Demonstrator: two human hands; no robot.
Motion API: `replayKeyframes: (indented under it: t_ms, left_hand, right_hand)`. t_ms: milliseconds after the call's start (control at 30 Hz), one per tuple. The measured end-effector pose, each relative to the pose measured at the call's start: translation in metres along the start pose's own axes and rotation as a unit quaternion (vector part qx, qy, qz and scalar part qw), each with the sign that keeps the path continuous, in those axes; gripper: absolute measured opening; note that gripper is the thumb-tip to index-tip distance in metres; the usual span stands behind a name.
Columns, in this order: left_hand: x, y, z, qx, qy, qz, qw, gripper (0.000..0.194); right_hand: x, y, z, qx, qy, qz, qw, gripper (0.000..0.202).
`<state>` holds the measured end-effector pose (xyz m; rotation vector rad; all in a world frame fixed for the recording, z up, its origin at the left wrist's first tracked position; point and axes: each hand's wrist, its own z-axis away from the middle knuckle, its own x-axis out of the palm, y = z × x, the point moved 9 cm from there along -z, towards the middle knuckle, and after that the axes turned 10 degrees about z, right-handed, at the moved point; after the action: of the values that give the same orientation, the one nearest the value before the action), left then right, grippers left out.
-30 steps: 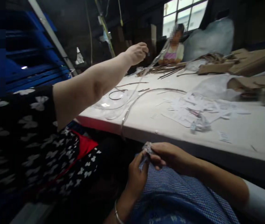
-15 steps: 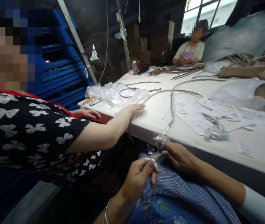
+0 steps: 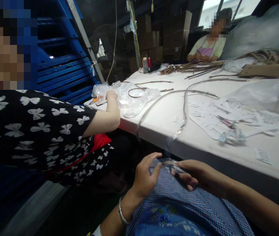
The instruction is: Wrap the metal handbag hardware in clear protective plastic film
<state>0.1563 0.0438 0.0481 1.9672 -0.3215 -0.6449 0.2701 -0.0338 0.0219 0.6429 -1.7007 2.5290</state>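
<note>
— Where do we have the clear plastic sleeve (image 3: 183,126)?

— Its upper length lies on the white tabletop (image 3: 164,111), with what looks like a thin brown strip (image 3: 198,83) inside; then it crosses the near edge and drops to our hands above the blue checked cloth (image 3: 195,200).

— And our grip?

— Our right hand (image 3: 191,172) pinches the sleeve between thumb and curled fingers. Our left hand (image 3: 145,173) has thumb and forefinger parted around it; whether they press on it, we cannot tell.

— How should it handle?

— Light and limp, we judge, slick under the fingertips and easy to crease or tear. The strip should be springier, since it holds a curve. We do best taking the sleeve flat near its end, without dragging it hard over the tabletop's edge.

— What escapes us?

— The lower end, lost among our right fingers, and the stretch below the near edge, where clear plastic fades into shadow. The neighbour's hand (image 3: 111,95) is at a plastic bag (image 3: 132,106) by the tabletop's left corner, its fingers hidden.
</note>
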Motion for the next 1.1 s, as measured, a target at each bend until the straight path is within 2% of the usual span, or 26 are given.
replayKeyframes:
  t_ms: [100, 233, 267, 333, 433, 500, 600, 700, 767, 900, 1000, 1067, 1100]
  left_hand:
    - [0.025, 0.006, 0.012, 0.026, -0.058, 0.018, 0.998, 0.040]
    - [0.034, -0.009, 0.004, -0.025, -0.044, 0.074, 0.996, 0.035]
    - [0.037, -0.012, 0.001, -0.041, -0.048, 0.093, 0.994, 0.038]
    - [0.044, -0.012, -0.004, -0.061, -0.067, 0.137, 0.986, 0.039]
    - [0.054, -0.005, -0.005, -0.085, -0.093, 0.210, 0.970, 0.033]
    - [0.061, -0.003, -0.001, -0.126, -0.106, 0.272, 0.948, 0.035]
    - [0.070, 0.000, 0.008, -0.196, -0.135, 0.349, 0.906, 0.041]
    - [0.073, 0.006, 0.016, -0.243, -0.167, 0.381, 0.876, 0.040]
    - [0.070, 0.010, 0.019, -0.266, -0.180, 0.397, 0.860, 0.040]
    - [0.051, 0.006, 0.015, -0.302, -0.149, 0.415, 0.845, 0.042]
    - [0.038, -0.008, 0.010, -0.329, -0.147, 0.388, 0.848, 0.044]
    - [0.030, -0.018, 0.004, -0.322, -0.168, 0.313, 0.877, 0.046]
    - [0.023, -0.021, -0.002, -0.296, -0.168, 0.252, 0.906, 0.045]
  right_hand:
    - [0.010, -0.008, 0.001, -0.013, -0.014, -0.029, 0.999, 0.032]
    - [0.021, -0.037, 0.003, -0.107, -0.023, -0.025, 0.994, 0.030]
    - [0.020, -0.047, 0.005, -0.140, -0.013, -0.027, 0.990, 0.029]
    - [0.013, -0.066, 0.010, -0.203, 0.025, -0.016, 0.979, 0.041]
    - [-0.002, -0.092, 0.021, -0.291, 0.127, 0.076, 0.945, 0.050]
    - [-0.010, -0.107, 0.030, -0.347, 0.209, 0.194, 0.893, 0.043]
    - [-0.011, -0.115, 0.033, -0.386, 0.282, 0.406, 0.779, 0.035]
    - [-0.012, -0.103, 0.022, -0.388, 0.275, 0.567, 0.672, 0.036]
    - [-0.016, -0.088, 0.012, -0.374, 0.240, 0.625, 0.642, 0.033]
    - [-0.020, -0.051, 0.001, -0.317, 0.149, 0.678, 0.646, 0.022]
    - [-0.018, -0.031, 0.002, -0.264, 0.126, 0.702, 0.649, 0.025]
    - [-0.021, -0.024, 0.003, -0.221, 0.132, 0.689, 0.678, 0.024]
    - [-0.025, -0.021, 0.003, -0.193, 0.140, 0.667, 0.706, 0.025]
